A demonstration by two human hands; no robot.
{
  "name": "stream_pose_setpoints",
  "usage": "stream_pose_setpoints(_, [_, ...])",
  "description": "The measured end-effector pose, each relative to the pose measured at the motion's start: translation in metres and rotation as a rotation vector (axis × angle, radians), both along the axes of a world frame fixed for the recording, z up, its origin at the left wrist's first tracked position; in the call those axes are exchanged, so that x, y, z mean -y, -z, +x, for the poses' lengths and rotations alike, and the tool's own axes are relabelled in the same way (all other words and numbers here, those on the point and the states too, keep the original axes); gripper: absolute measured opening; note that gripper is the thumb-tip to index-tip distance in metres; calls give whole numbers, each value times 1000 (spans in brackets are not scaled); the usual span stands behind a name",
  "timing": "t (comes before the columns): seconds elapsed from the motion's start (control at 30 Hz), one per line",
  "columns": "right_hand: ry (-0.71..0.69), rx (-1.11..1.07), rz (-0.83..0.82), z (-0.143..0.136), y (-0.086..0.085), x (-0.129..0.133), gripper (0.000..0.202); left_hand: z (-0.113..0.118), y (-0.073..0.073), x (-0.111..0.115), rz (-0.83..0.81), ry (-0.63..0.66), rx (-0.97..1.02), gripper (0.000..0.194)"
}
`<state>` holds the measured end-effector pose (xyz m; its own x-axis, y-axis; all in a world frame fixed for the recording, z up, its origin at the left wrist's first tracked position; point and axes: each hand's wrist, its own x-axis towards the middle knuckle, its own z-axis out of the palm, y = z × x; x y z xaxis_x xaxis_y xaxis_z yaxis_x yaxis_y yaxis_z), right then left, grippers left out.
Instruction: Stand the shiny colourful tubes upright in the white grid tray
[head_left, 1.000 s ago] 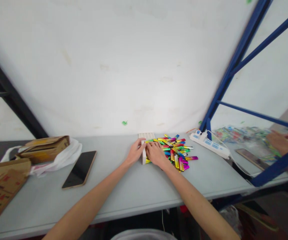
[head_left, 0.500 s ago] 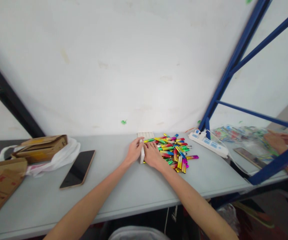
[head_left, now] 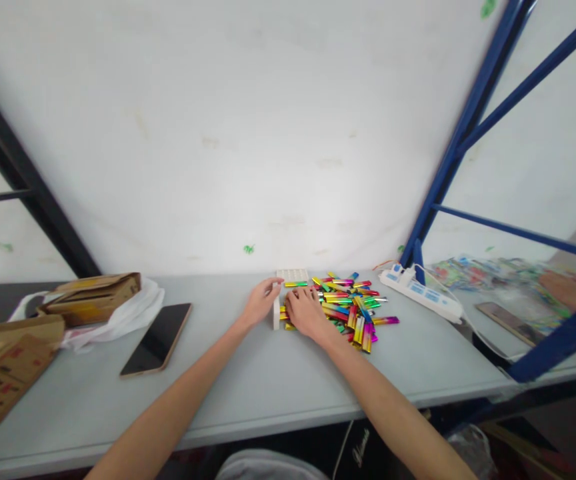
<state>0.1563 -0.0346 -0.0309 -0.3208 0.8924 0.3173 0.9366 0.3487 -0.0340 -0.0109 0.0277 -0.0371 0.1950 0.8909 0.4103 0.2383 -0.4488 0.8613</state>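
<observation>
The left hand (head_left: 262, 303) has shifted farther left over the table (head_left: 248, 387), and the upright white piece (head_left: 276, 311) beside it has gone the same way, widening its gap from the right hand (head_left: 307, 312). In that gap, more yellow ends of the shiny sticks (head_left: 359, 330) now show. Below the table's front edge, white lettering (head_left: 361, 448) has become clearer.
</observation>
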Motion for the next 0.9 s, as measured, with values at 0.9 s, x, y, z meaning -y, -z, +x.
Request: stream_pose_setpoints(0.9, [137, -176, 63, 41, -19, -20, 31, -63, -5, -65, 165, -488, -508, 22])
